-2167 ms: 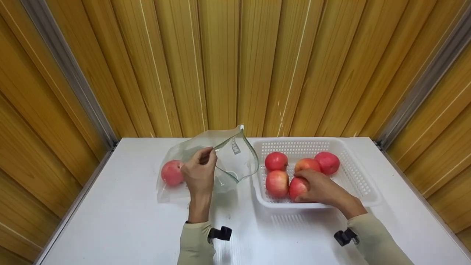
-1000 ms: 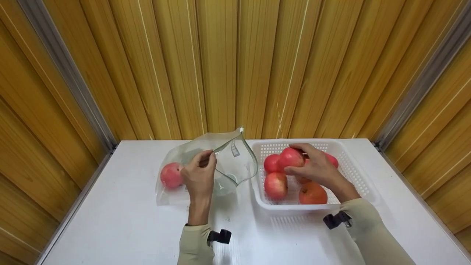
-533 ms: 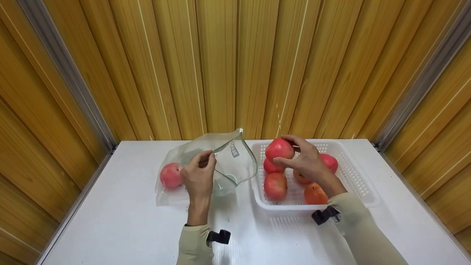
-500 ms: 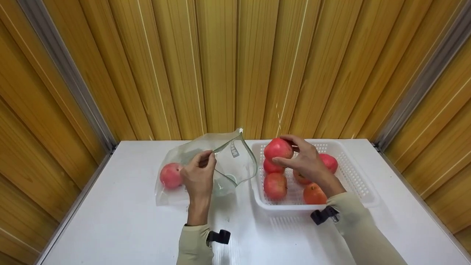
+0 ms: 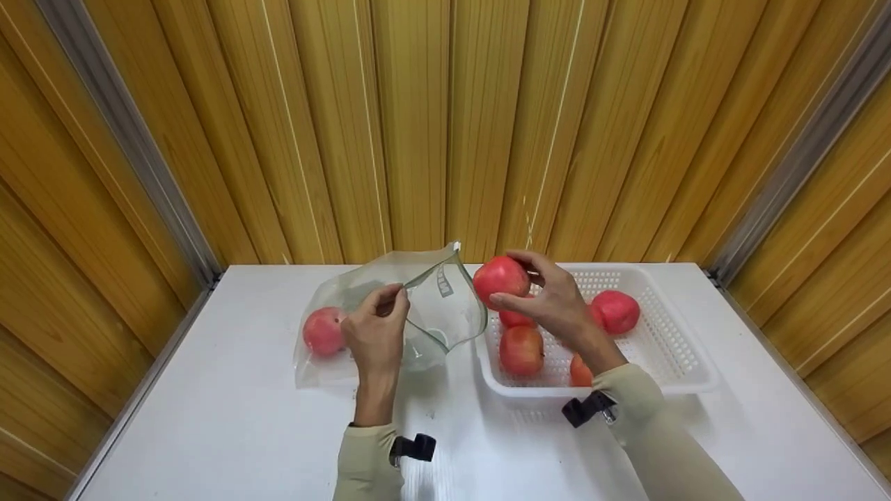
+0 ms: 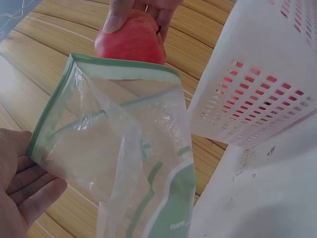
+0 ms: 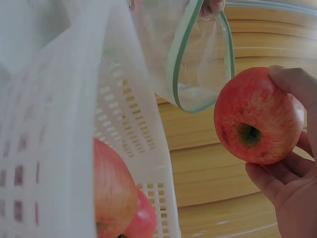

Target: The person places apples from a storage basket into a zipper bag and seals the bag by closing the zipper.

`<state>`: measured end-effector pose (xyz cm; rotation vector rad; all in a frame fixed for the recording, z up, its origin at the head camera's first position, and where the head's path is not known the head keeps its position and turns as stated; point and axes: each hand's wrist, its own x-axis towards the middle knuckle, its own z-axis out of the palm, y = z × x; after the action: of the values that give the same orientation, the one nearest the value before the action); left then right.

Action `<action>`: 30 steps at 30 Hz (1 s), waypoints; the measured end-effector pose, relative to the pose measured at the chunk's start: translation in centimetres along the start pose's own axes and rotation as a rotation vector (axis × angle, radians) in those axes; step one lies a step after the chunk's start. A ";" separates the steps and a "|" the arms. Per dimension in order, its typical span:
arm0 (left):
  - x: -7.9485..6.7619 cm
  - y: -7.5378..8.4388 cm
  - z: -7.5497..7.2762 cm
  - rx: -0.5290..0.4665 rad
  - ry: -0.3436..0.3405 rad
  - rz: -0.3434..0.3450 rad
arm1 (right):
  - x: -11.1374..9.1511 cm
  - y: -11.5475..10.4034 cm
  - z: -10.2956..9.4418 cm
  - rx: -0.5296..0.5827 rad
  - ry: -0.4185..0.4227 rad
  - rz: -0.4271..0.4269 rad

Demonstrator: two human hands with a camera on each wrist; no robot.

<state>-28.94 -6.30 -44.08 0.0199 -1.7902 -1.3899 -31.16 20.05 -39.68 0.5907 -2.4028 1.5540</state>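
My left hand (image 5: pixel 377 330) pinches the rim of a clear zip-top bag (image 5: pixel 424 334) with a green zip edge, and its mouth gapes to the right. One apple (image 5: pixel 324 331) lies inside the bag, at its left end. Between the thumb and fingers of my right hand (image 5: pixel 553 299) is a red apple (image 5: pixel 500 280), raised at the bag's mouth above the left rim of the basket. In the right wrist view the held apple (image 7: pixel 257 116) shows its hollow end, close to the green zip edge (image 7: pixel 184 49).
A white perforated plastic basket (image 5: pixel 679 348) stands right of the bag on the white table (image 5: pixel 230 431). Apples in it include one at the front left (image 5: pixel 521 350) and one at the back right (image 5: pixel 615 312). A wood-look panel wall (image 5: pixel 418 125) rises behind.
My right hand picked up an apple from the front of the basket, raised it and carried it left to the bag's mouth. My left hand has stayed in place, pinching the bag.
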 end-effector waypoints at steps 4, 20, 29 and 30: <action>0.0 0.2 -0.1 -0.006 -0.006 -0.018 | 0.1 -0.1 0.8 -0.012 0.016 -0.045; -0.4 1.2 0.0 -0.090 -0.021 -0.063 | -0.2 -0.9 3.4 -0.040 -0.038 -0.090; -0.4 1.4 0.2 -0.117 -0.033 -0.065 | 0.0 -0.7 4.3 -0.094 -0.072 -0.182; -0.4 1.4 0.2 -0.119 -0.035 -0.069 | 0.0 -0.7 4.5 -0.112 -0.075 -0.184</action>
<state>-28.20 -5.45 -43.21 -0.0061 -1.7469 -1.5536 -30.69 15.74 -41.02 0.8341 -2.3928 1.3365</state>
